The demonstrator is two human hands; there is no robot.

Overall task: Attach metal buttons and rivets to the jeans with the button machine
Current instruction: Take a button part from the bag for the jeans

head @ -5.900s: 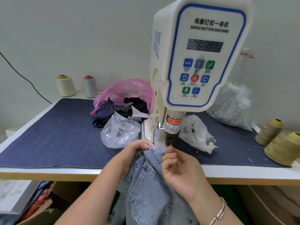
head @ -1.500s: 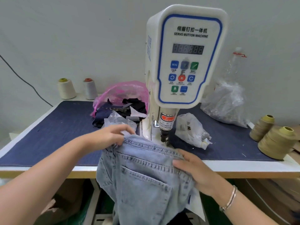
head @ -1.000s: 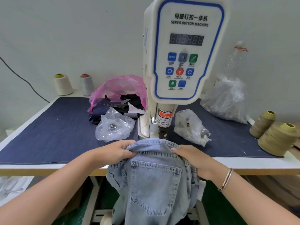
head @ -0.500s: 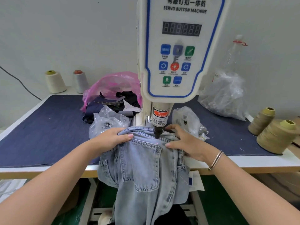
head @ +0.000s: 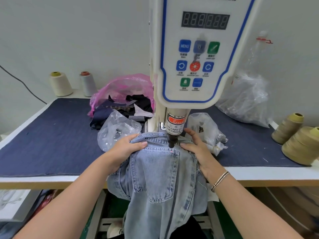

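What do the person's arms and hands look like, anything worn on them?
Both forearms are bare, with no sleeves in view. The right hand has a thin bracelet of several metallic strands at the wrist. The left hand shows no gloves, rings or wristwear.

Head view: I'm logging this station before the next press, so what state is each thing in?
jeans: draped over the table edge, pocket corner under the punch.
punch: raised just above the denim.
red laser dot: lit on the pocket corner.
left hand: pressing flat on the jeans.
right hand: pressing flat on the jeans.
display: no lit number readable.
pink bag: open, scraps spilling out.
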